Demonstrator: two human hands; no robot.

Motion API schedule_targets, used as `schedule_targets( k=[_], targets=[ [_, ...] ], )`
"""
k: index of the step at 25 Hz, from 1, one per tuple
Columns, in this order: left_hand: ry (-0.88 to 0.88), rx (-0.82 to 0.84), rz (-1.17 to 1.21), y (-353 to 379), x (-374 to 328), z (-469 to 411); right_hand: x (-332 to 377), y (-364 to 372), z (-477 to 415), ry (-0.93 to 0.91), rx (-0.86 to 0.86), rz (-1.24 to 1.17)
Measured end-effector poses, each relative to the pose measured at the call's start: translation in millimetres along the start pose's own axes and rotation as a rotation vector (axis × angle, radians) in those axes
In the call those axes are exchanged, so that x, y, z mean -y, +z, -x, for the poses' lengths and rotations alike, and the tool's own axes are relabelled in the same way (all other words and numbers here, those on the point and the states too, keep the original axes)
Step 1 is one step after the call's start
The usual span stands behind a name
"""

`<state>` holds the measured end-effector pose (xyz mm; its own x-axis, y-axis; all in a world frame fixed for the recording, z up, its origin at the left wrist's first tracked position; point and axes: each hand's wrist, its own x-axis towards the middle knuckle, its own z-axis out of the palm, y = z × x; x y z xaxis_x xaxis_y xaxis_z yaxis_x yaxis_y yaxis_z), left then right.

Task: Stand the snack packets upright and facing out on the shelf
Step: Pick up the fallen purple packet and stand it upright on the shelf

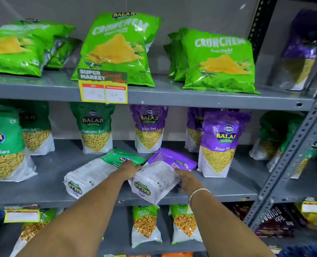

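Note:
A purple Aloo Sev packet lies flat with its back up on the middle shelf, its bottom end toward me. My left hand grips its left edge and my right hand grips its right edge. Just to its left a green Ratlami Sev packet also lies flat, back up. Behind them, green and purple packets stand upright facing out. Another purple Aloo Sev packet stands upright to the right of my hands.
Green Crunchem bags fill the top shelf, with a yellow price tag on its edge. Chana packets stand on the shelf below. A perforated grey upright bounds the right side, with more packets beyond it.

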<state>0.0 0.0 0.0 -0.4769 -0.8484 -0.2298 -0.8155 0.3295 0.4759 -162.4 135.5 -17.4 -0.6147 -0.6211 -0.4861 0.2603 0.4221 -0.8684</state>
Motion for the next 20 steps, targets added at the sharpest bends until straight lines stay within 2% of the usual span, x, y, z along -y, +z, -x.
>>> schedule_targets(
  k=[1,4,6,12,16,20],
  targets=[
    [-0.047,0.04,0.013,6,-2,-6,-1,-1,4,0.007,0.058,-0.089],
    [-0.214,0.212,0.323,12,-5,-7,-7,-7,-6,0.103,0.178,-0.028],
    [-0.256,0.308,0.493,13,-1,-13,-4,-6,-6,0.121,0.225,-0.081],
    [-0.242,0.457,0.566,11,7,-25,-3,-8,-16,0.071,0.298,-0.164],
    [-0.151,0.55,0.468,1,3,-20,5,-15,-14,0.079,0.346,-0.148],
    [-0.047,0.516,0.468,-12,-8,-13,29,-17,-4,0.013,0.302,-0.039]
  ],
)
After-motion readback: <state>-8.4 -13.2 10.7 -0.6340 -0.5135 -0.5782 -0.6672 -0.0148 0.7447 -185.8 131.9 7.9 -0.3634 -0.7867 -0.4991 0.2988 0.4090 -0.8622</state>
